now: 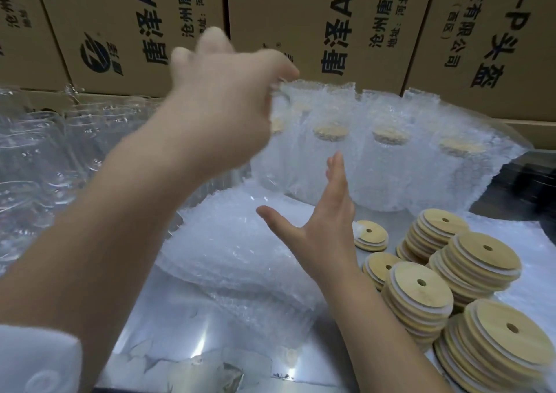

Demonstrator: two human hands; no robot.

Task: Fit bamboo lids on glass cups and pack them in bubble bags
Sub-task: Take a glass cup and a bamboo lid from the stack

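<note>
The left hand (222,92) is raised high across the bench (168,332), its forearm running up from a white sleeve (33,362) at the near left corner. Its fingers flare upward and its thumb points right, at the top edge of the leftmost bag (282,158). Blur hides whether its grip is pinching that edge or has let go. That bag stands at the left end of a row of bagged cups (388,167) along the back, each with a lid showing through the bubble film. The right hand (325,212) hovers lower with its grip released, fingers straight, thumb spread wide and palm facing left, over a pile of flat bags (228,242). Loose lids (421,290) sit in stacks to its right. Bare cups (39,152) crowd the left side. Cartons (150,16) stand behind.
</note>
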